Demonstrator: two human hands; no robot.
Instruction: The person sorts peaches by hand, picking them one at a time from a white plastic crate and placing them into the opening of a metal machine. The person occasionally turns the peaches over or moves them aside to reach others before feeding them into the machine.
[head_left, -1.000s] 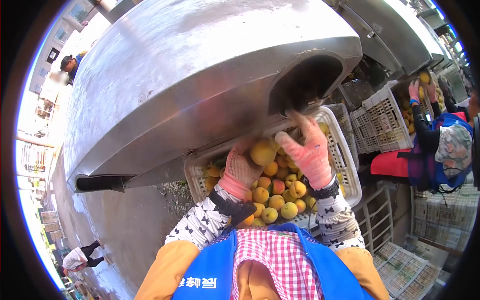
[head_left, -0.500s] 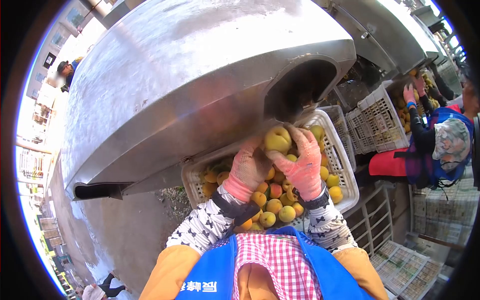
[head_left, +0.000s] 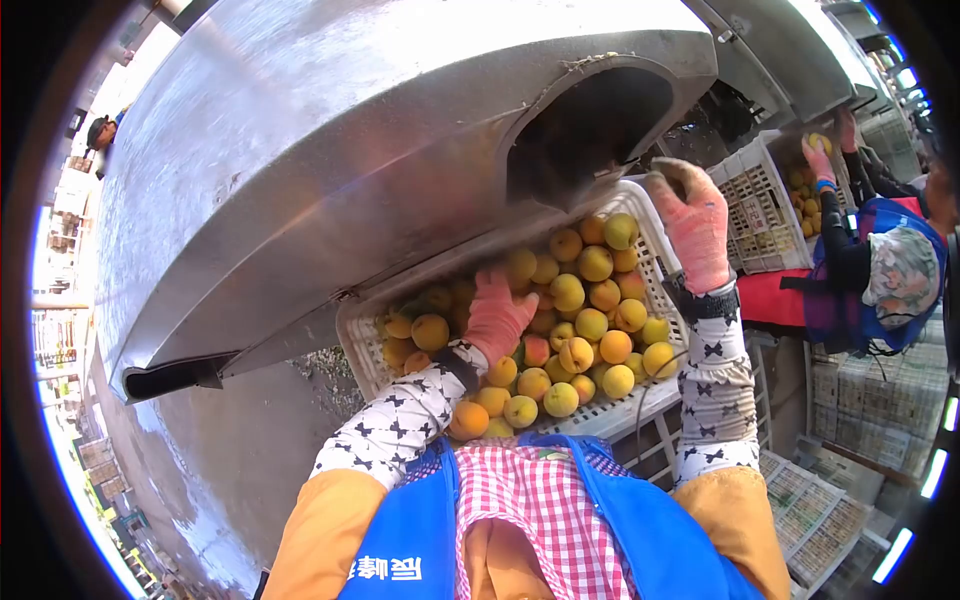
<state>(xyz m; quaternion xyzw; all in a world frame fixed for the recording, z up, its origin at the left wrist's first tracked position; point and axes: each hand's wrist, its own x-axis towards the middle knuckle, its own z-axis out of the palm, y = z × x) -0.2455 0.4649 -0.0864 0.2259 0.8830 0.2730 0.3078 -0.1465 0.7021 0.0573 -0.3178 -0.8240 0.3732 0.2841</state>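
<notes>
A white plastic crate [head_left: 668, 262] full of yellow and orange peaches [head_left: 590, 325] stands in front of me, partly under a big steel machine hood [head_left: 350, 150]. My left hand [head_left: 495, 318], in a pink glove, lies on the peaches near the crate's back, its fingers sunk among the fruit. My right hand [head_left: 695, 228], also in a pink glove, is raised beside the crate's far right corner, just below the hood's dark opening [head_left: 590, 130]. I see it from the back with curled fingers. Whether it holds anything is hidden.
To the right, a person in a blue vest [head_left: 880, 270] with pink gloves lifts a peach [head_left: 820, 143] over more white crates [head_left: 760, 205]. Flat crates are stacked at the lower right [head_left: 815, 520]. Bare concrete floor [head_left: 230, 450] lies to the left.
Both hands held one peach up by the opening. Now they have parted: the left has dropped onto the fruit and the right has swung right to the crate's corner. The peach is gone from view.
</notes>
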